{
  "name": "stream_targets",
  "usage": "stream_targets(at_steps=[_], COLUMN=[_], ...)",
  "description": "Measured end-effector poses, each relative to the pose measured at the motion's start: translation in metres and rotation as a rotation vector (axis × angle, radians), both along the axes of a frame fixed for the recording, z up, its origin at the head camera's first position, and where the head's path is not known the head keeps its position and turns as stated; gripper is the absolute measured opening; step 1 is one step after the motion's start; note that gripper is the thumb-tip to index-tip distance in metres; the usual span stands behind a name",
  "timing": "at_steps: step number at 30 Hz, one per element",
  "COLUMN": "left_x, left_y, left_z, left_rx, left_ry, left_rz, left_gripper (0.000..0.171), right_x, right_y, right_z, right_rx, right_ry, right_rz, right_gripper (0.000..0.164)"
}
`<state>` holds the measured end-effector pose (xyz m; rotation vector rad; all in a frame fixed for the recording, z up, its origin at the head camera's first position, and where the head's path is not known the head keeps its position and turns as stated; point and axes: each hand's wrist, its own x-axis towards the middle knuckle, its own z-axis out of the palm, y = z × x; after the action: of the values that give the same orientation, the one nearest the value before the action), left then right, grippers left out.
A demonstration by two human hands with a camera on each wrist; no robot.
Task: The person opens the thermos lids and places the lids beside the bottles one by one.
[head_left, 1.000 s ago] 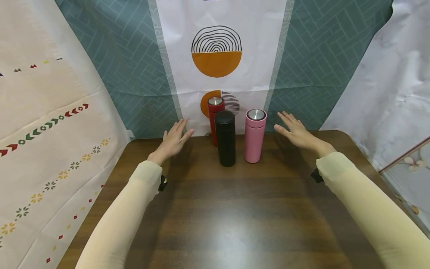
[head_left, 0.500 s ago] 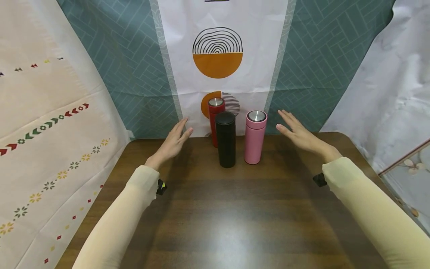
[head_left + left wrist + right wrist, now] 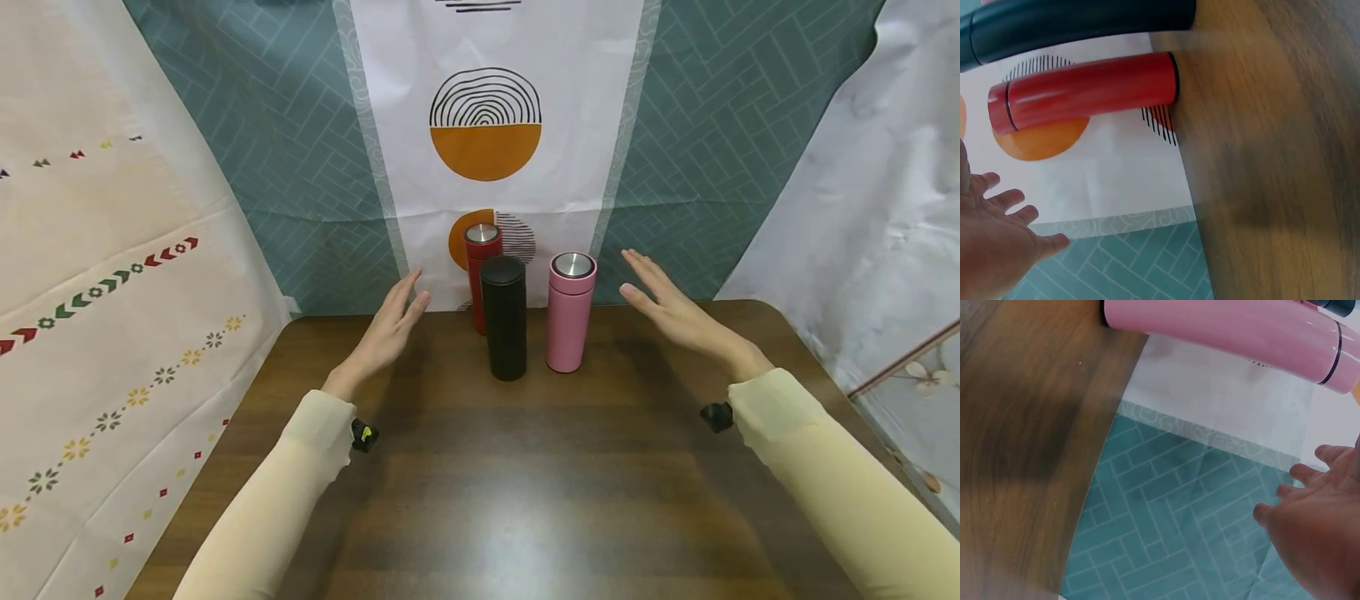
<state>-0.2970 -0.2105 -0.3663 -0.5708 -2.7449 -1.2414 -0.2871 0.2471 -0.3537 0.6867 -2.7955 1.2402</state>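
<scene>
Three thermos bottles stand upright near the table's far edge. The black thermos [image 3: 505, 321] is in front, partly covering the red thermos [image 3: 480, 258] behind it. A pink thermos [image 3: 570, 317] with a silver lid top stands to their right. My left hand [image 3: 386, 333] hovers left of the bottles with fingers extended, touching nothing. To the right of the pink thermos, my right hand [image 3: 675, 317] is held up likewise, fingers straight and apart from it. In the left wrist view the red thermos [image 3: 1091, 90] lies nearest that hand; the right wrist view has the pink thermos [image 3: 1229, 334] nearest.
The brown wooden table [image 3: 525, 500] spreads in front of the bottles. A teal and white patterned cloth [image 3: 300, 167] hangs right behind its far edge. An embroidered cloth [image 3: 112, 333] borders the left side, and a pale cloth [image 3: 847, 183] the right.
Both hands have turned slightly, and the right hand has shifted a little to the right. The whole view has moved slightly, so things sit lower. The bottles have not moved on the table.
</scene>
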Motion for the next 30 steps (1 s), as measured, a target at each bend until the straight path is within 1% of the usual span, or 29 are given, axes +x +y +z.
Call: stream_targets(at_steps=[4, 9, 14, 23, 30], left_x=[0.003, 0.008, 0.016, 0.025, 0.029], left_y=[0.004, 0.01, 0.017, 0.024, 0.028], left_z=[0.001, 0.006, 0.011, 0.012, 0.01], left_rx=[0.003, 0.02, 0.049, 0.075, 0.075], left_ry=[0.018, 0.025, 0.033, 0.052, 0.053], left_rz=[-0.009, -0.019, -0.047, -0.072, -0.068], left_gripper=[0.07, 0.071, 0.07, 0.069, 0.07], right_x=[0.005, 0.011, 0.017, 0.026, 0.031], right_y=[-0.002, -0.005, -0.01, -0.013, -0.015], right_z=[0.0, 0.0, 0.003, 0.004, 0.001], right_rx=[-0.015, -0.036, -0.058, -0.061, -0.075], right_ry=[0.018, 0.03, 0.042, 0.043, 0.051], right_rz=[0.001, 0.007, 0.023, 0.03, 0.028], right_gripper=[0.068, 0.068, 0.068, 0.069, 0.068])
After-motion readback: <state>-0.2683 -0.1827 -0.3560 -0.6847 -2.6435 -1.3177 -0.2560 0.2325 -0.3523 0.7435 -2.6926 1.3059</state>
